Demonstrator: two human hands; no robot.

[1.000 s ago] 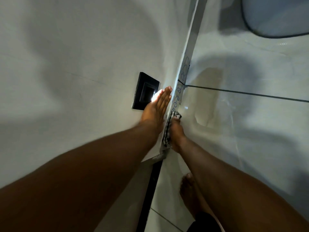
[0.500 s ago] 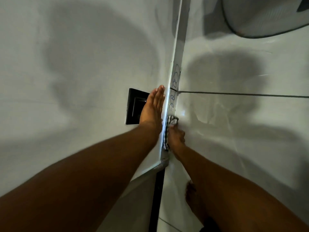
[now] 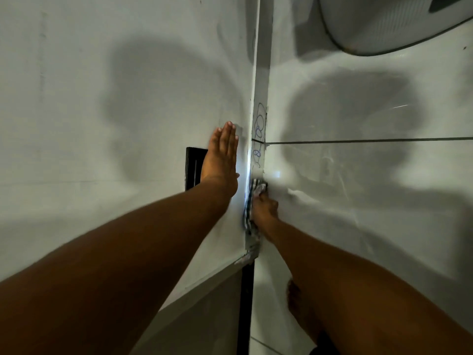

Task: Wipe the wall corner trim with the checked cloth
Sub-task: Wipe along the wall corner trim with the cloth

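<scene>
The checked cloth [image 3: 252, 201] was pressed against the wall corner trim [image 3: 261, 80] under the right hand [image 3: 263, 208], whose fingers were curled over it, gripping the fabric against the trim. The cloth lay bunched between that hand and the trim, its upper edge showing above the fingertips and its lower end trailing down past the wrist. The left hand [image 3: 222, 157] rested flat and unclenched on the wall left of the trim, fingers together and pointing upward, holding nothing, partly covering a black wall plate [image 3: 192, 167]. It was near the cloth but apart from it.

Compared with half a second before, the left hand had slid further over the black plate, hiding more of it, while the right hand and cloth sat at much the same place on the trim, below the blue pen scribbles [image 3: 259, 129].

The trim ran vertically up the corner. The cloth's long axis followed it, upright along the strip.
</scene>
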